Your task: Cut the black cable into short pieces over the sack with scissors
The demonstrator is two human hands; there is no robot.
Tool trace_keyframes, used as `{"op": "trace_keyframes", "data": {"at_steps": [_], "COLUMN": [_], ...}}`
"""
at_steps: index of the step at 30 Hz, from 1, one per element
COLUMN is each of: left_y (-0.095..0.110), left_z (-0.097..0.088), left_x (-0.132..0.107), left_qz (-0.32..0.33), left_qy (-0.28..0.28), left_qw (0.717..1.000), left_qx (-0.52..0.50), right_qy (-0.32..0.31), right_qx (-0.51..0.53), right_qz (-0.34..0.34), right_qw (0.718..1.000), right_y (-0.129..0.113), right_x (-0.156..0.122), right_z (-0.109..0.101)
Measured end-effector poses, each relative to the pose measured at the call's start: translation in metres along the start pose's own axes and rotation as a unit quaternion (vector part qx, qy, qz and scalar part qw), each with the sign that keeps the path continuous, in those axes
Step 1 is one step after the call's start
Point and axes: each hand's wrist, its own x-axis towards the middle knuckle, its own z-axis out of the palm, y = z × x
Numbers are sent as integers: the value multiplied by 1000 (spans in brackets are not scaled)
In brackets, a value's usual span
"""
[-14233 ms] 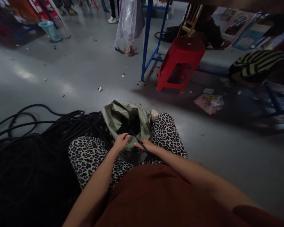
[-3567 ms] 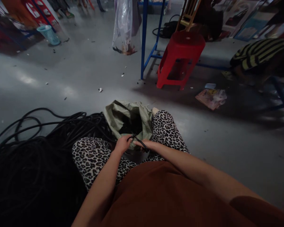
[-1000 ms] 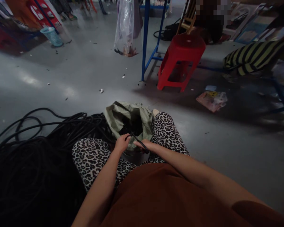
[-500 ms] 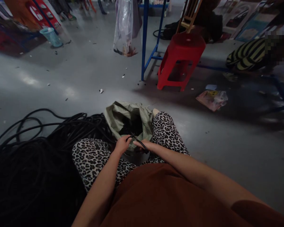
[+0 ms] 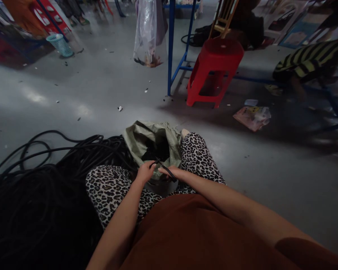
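Over the mouth of a green-grey woven sack, my two hands are close together. My left hand is closed, its thumb and fingers pinching a short length of black rubber hose. Closed around dark-handled scissors is my right hand; their tip points up and left and meets the hose near my left fingers. Dark pieces, too dim to make out singly, lie inside the sack. The sack stands between my knees.
A big tangled heap of black hose lies on the floor at my left. Ahead are a red plastic stool, a blue metal frame and a hanging clear bag. A person in a striped top bends low at the right.
My hands, the scissors and the hose stay almost where they were. The person in stripes at the right has shifted, and an arm now reaches down toward the floor.
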Motion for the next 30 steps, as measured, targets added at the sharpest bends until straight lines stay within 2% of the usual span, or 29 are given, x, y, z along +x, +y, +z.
{"op": "trace_keyframes", "data": {"at_steps": [14, 30], "left_y": [-1, 2], "left_z": [2, -2], "left_x": [1, -2], "left_qz": [-9, 31], "left_qy": [4, -31], "left_qw": [1000, 999], "left_qx": [2, 6], "right_qy": [-8, -10], "right_qx": [8, -18], "right_qz": [14, 20], "right_qw": [1000, 1000], "right_y": [10, -1], "right_x": [14, -1], "right_z": [5, 1]}}
